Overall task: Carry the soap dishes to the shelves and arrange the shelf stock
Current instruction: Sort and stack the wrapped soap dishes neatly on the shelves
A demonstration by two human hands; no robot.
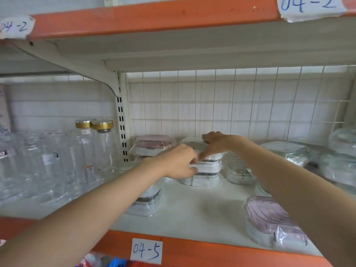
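A stack of white soap dishes (204, 175) wrapped in clear film stands at the middle of the white shelf (202, 211). My left hand (178, 161) pinches the left side of the stack with curled fingers. My right hand (213, 144) lies on the top dish, fingers bent over its far edge. A second white stack (147, 201) stands nearer, partly hidden under my left forearm. A pink-topped stack (152, 145) sits at the back left. A pink soap dish (269, 218) rests at the front right.
Clear glass bottles (57, 160), two with gold caps (102, 125), fill the bay to the left. More wrapped dishes (238, 170) and clear containers (339, 168) crowd the right. An orange-edged shelf (154, 16) hangs overhead. A label reading 04-5 (146, 251) marks the front rail.
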